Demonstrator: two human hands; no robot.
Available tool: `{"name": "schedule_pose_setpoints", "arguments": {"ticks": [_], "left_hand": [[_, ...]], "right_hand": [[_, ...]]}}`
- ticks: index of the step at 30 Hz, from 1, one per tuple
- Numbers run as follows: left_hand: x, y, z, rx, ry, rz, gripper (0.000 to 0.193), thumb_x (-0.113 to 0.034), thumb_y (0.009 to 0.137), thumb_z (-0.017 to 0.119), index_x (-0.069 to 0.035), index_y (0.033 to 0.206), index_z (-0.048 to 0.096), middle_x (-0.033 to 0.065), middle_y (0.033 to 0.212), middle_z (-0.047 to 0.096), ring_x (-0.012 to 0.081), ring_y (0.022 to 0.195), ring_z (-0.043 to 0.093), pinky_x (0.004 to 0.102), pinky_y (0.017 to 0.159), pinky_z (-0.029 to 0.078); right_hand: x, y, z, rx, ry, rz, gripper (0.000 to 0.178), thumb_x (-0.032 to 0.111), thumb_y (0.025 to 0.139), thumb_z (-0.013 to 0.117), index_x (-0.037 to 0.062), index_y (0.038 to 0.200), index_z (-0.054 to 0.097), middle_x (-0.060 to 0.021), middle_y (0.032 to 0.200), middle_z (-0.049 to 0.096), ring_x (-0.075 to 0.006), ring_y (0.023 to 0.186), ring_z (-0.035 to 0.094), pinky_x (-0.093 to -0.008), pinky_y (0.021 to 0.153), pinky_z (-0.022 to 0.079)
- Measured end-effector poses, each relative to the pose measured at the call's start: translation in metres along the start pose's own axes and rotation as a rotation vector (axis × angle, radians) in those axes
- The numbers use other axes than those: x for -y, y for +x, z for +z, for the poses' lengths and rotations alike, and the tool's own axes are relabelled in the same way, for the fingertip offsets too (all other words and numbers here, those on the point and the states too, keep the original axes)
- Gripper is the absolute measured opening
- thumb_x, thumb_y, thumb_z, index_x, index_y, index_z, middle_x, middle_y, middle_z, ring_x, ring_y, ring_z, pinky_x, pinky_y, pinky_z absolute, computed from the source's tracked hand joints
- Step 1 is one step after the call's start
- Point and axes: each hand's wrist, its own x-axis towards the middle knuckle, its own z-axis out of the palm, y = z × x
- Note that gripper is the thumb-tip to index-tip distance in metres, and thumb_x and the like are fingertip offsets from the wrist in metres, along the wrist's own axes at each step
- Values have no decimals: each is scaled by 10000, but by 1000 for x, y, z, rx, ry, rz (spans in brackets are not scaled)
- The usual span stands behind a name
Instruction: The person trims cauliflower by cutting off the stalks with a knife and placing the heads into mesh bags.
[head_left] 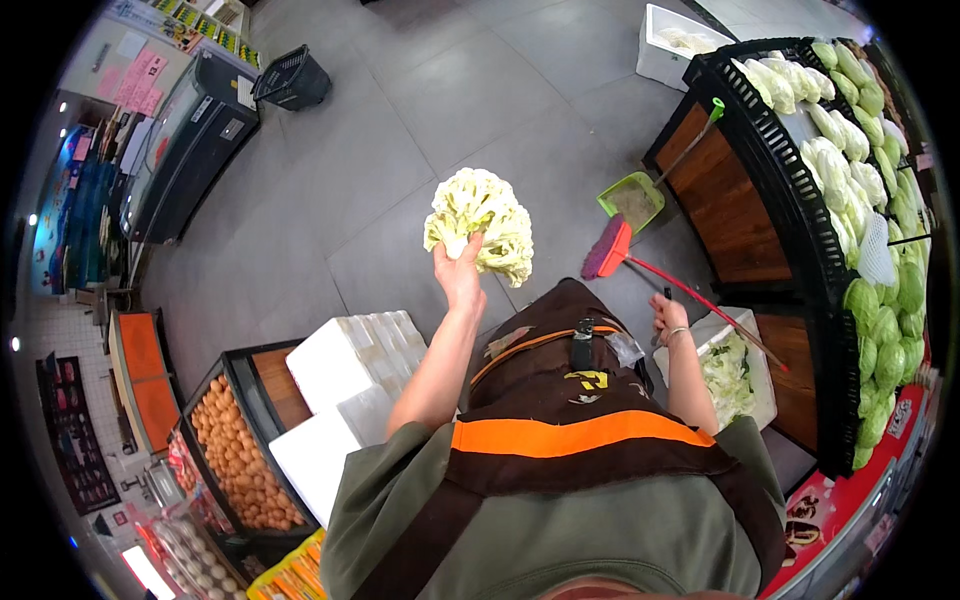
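A pale cauliflower [482,218] is held out over the grey floor by my left hand [460,278], its fingers closed round the stem side with the thumb on top. My right hand [671,315] is lower and to the right, beside my apron, fingers curled. A small black end [668,294] sticks out of it; the rest of that thing is hidden. Below my right forearm stands a white foam box [762,345] with loose green and white leaves [728,378] in it.
At right, a red-handled broom [612,250] and a green dustpan [632,200] are near a wooden vegetable stand [735,230] of cabbages and green gourds. White foam boxes [345,365] and an egg bin [240,455] are at left; a black basket [293,80] is farther off.
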Motion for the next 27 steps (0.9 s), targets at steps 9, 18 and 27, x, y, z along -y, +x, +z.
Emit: {"name": "schedule_pose_setpoints", "arguments": {"ticks": [9,18,27], "left_hand": [[-39,110,118,132,-53,21,429,-51,823,723,-8,1188,502,70,1119,604,149,1008,570,308,885,445],[-59,240,290,256,-10,227,382,-43,862,675,-10,1171,453,99,1136,576,164,1008,570,312,864,468],[-72,338,442,289,8,267,320,-28,869,664,12,1114,463,109,1115,520,184,1014,539,333,880,456]], "right_hand": [[228,-134,245,525,-269,-664,379,318,985,477,1,1078,663,-35,861,645,-114,863,574,-272,828,442],[380,-52,349,608,-154,-596,469,212,934,546,-35,1326,467,1,702,558,-87,643,504,-262,599,425],[526,27,392,610,251,-376,578,161,944,564,-4,1437,309,21,710,474,-47,557,391,-198,453,297]]}}
